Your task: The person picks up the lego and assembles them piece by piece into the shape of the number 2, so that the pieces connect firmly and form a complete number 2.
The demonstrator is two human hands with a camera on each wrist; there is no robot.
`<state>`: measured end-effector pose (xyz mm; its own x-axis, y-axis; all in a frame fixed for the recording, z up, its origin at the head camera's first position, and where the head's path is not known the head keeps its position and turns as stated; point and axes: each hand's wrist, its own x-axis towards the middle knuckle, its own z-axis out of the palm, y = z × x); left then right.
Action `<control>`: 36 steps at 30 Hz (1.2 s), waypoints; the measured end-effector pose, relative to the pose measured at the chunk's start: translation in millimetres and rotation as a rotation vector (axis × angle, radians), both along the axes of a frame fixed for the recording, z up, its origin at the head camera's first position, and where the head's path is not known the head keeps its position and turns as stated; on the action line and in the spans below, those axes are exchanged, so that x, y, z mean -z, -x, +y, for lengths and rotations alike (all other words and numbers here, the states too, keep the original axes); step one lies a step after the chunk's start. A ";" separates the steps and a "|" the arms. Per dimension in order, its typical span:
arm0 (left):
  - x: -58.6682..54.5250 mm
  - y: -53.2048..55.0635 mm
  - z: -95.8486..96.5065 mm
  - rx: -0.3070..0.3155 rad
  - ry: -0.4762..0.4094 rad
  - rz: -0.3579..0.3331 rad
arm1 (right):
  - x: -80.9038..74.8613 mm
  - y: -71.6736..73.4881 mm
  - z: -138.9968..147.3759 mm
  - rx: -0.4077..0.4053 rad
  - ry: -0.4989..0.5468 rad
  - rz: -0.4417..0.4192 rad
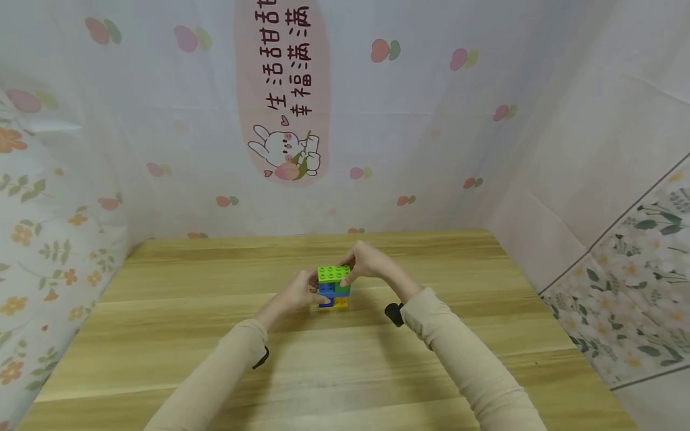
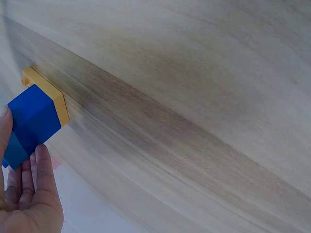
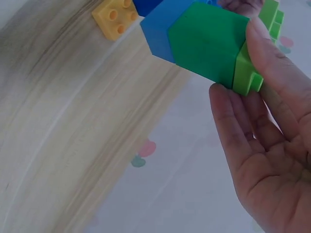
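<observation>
A small stack of toy building blocks stands upright near the middle of the table. Its bottom is a yellow studded plate [image 3: 114, 22] carrying a dark blue block [image 2: 35, 114]. Above these come a lighter blue layer [image 3: 160, 29], a green block [image 3: 209, 43] and a lime green studded plate [image 1: 333, 273] on top. My left hand [image 1: 296, 292] grips the stack low on its left side, thumb and fingers on opposite sides of the blue blocks. From the upper right, my right hand [image 1: 369, 263] pinches the green block and lime plate between thumb and fingers.
The wooden table [image 1: 323, 371] has a light, striped grain. Behind it hangs a white curtain [image 1: 420, 137] printed with fruit, a rabbit and writing. Flowered cloth [image 1: 48, 251] borders the left side, with patterned panels [image 1: 636, 287] on the right. Each wrist wears a dark strap.
</observation>
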<state>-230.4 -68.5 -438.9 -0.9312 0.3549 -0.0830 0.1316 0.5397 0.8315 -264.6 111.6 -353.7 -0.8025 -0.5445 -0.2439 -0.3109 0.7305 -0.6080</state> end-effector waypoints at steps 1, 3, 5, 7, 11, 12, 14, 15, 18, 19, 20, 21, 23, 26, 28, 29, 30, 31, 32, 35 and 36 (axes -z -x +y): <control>0.0 0.0 0.7 0.000 -0.002 -0.004 | -0.7 0.3 -0.3 0.010 -0.012 -0.002; 0.5 -0.3 1.4 0.002 -0.004 -0.010 | -1.8 0.9 -1.3 0.016 -0.033 -0.007; 0.7 -0.7 2.1 0.005 -0.004 -0.009 | -2.3 1.2 -1.5 0.019 -0.048 -0.008; 0.6 -0.9 2.4 0.002 0.006 -0.004 | -2.1 1.2 -1.2 0.028 -0.045 -0.017; -1.4 0.4 3.2 0.004 0.036 0.011 | -2.0 1.3 0.9 0.048 -0.017 -0.029; -1.7 1.0 3.5 0.002 0.042 0.013 | -2.1 1.5 1.1 0.050 -0.015 -0.027; -1.3 2.3 3.4 0.003 0.050 0.021 | -2.2 1.7 0.5 0.050 -0.020 -0.021; -1.0 2.6 3.1 0.001 0.051 0.022 | -2.0 1.6 -0.5 0.050 -0.024 -0.018; -0.6 1.9 2.2 -0.009 0.061 0.017 | -1.5 1.3 -3.0 0.058 -0.041 -0.024; -0.6 1.6 1.9 -0.011 0.065 0.014 | -1.4 1.1 -3.6 0.061 -0.044 -0.028; -1.0 1.2 1.9 -0.014 0.070 0.013 | -1.5 1.0 -3.9 0.068 -0.047 -0.034; -1.6 0.9 1.9 -0.014 0.074 0.013 | -1.4 1.0 -4.1 0.072 -0.050 -0.035; -2.9 1.2 2.2 -0.015 0.083 0.016 | -1.9 1.2 -3.8 0.078 -0.050 -0.036; -4.4 2.1 2.6 -0.017 0.086 0.020 | -3.2 1.4 -3.2 0.081 -0.044 -0.027; -4.8 2.4 2.7 -0.017 0.084 0.021 | -3.7 1.4 -3.0 0.079 -0.043 -0.022; -4.6 2.5 2.6 -0.017 0.080 0.019 | -3.9 1.3 -3.0 0.077 -0.042 -0.022; -4.4 2.3 2.5 -0.015 0.081 0.019 | -4.0 1.1 -3.0 0.076 -0.044 -0.021; -4.2 2.1 2.6 -0.016 0.079 0.016 | -3.8 0.9 -3.1 0.075 -0.046 -0.021; -4.1 1.8 2.6 -0.018 0.076 0.013 | -3.7 0.6 -3.3 0.074 -0.046 -0.023; -3.4 0.3 3.0 -0.025 0.072 0.006 | -3.0 0.2 -3.3 0.073 -0.047 -0.031; -3.4 -0.2 3.4 -0.028 0.070 0.004 | -2.6 0.2 -3.1 0.075 -0.049 -0.034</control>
